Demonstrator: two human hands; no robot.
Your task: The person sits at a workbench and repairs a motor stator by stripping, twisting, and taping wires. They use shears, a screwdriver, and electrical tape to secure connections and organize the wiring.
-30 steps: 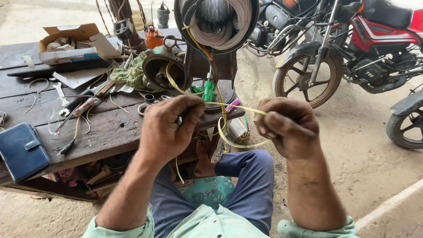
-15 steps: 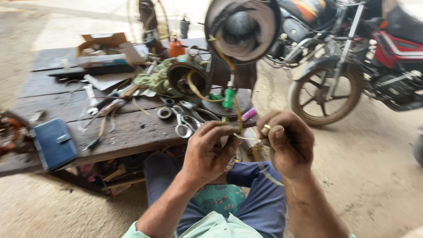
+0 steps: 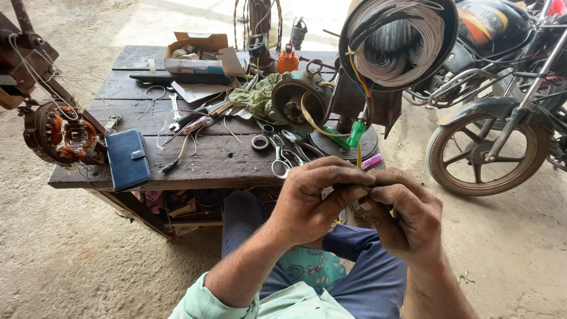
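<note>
My left hand (image 3: 319, 198) and my right hand (image 3: 407, 212) meet fingertip to fingertip in front of my lap, pinched on the end of a thin yellow wire (image 3: 358, 155). The wire rises past a green sleeve (image 3: 356, 133) to a round motor stator (image 3: 396, 41) packed with white windings, which stands on the right end of the wooden table (image 3: 224, 162). My fingers hide the wire's end. Scissors (image 3: 282, 159) lie on the table just beyond my left hand.
The table holds a blue wallet (image 3: 128, 159), a cardboard box (image 3: 198, 53), an orange bottle (image 3: 287, 59), a green rag and loose tools. Another wound stator (image 3: 65, 133) hangs at the left. A motorcycle's wheel (image 3: 490, 153) stands close on the right.
My hands were apart with the yellow wire stretched between them; they have come together and now touch at the fingertips. The view has shifted left and closer.
</note>
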